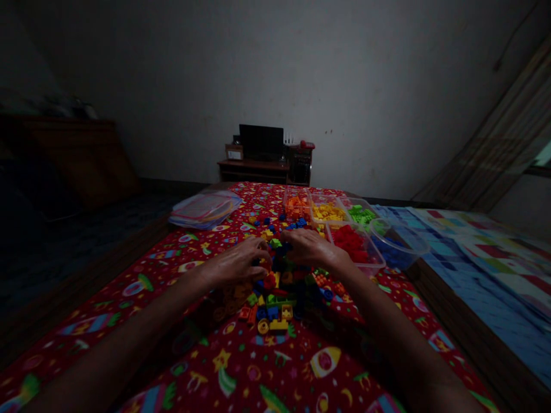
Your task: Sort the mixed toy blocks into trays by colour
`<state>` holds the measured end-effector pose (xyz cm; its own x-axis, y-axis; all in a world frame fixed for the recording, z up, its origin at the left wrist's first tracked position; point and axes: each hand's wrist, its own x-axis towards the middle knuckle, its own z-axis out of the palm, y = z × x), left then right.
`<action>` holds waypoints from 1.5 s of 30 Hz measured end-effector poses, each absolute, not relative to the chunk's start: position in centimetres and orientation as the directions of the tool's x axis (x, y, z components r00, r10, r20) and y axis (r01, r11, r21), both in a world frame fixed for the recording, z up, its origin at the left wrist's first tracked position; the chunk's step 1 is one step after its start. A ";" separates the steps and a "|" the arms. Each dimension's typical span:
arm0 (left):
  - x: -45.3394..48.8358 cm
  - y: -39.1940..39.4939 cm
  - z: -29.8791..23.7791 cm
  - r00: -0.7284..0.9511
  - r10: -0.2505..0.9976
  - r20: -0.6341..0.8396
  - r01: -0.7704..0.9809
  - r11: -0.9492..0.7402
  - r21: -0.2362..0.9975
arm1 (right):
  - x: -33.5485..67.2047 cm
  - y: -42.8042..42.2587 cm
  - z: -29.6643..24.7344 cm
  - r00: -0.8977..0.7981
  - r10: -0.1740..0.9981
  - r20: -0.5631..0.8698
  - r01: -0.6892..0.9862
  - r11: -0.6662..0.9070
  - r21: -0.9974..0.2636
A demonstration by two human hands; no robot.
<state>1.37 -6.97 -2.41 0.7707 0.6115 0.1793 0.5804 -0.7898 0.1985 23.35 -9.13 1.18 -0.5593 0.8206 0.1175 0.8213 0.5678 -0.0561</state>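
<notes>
Now, at the left, thin clear plastic lids (202, 210) are lying in a loose, glossy stack on the red printed cloth (245, 376). Next along, the left hand (247, 261) is arching over the pile (272, 313), fingers curling, thumb standing apart from them with a gap showing between. Mid-cloth, that pile is sprawling beneath both hands: hard plastic bricks, studded and blocky, with round, wheel-like pieces sitting among them. Just across, the right hand (309, 246) is bending down, fingertips dipping out of sight, so I cannot tell whether they are gripping anything. Further right, clear square-cornered boxes (371, 265) are holding orange, yellow, green and red bricks, while a round see-through tub (418, 250) is carrying blue ones. Far right, a patchwork quilt (486, 241) is lying spread out.
</notes>
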 end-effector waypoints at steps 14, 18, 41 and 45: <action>2.9 -6.9 -3.0 0.660 0.673 0.334 0.623 -0.739 0.258 | 23.2 -8.0 2.6 -0.612 0.766 0.197 0.679 0.637 -0.364; 3.4 -7.1 -4.1 0.713 0.639 0.290 0.619 -0.767 0.168 | 23.8 -8.0 2.6 -0.600 0.787 0.144 0.742 0.614 -0.269; 3.5 -6.7 -4.7 0.670 0.664 0.332 0.631 -0.745 0.216 | 23.2 -9.9 2.3 -0.500 0.851 -0.161 0.854 0.515 0.069; 3.7 -6.9 -4.9 0.703 0.635 0.318 0.597 -0.771 0.219 | 23.2 -9.1 2.0 -0.572 0.800 -0.181 0.813 0.582 0.003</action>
<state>3.72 -6.90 -4.91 0.7035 0.6355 0.3183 0.5975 -0.7713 0.2194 23.24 -9.14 1.95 -0.5720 0.8000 -0.1812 0.8131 0.5821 0.0033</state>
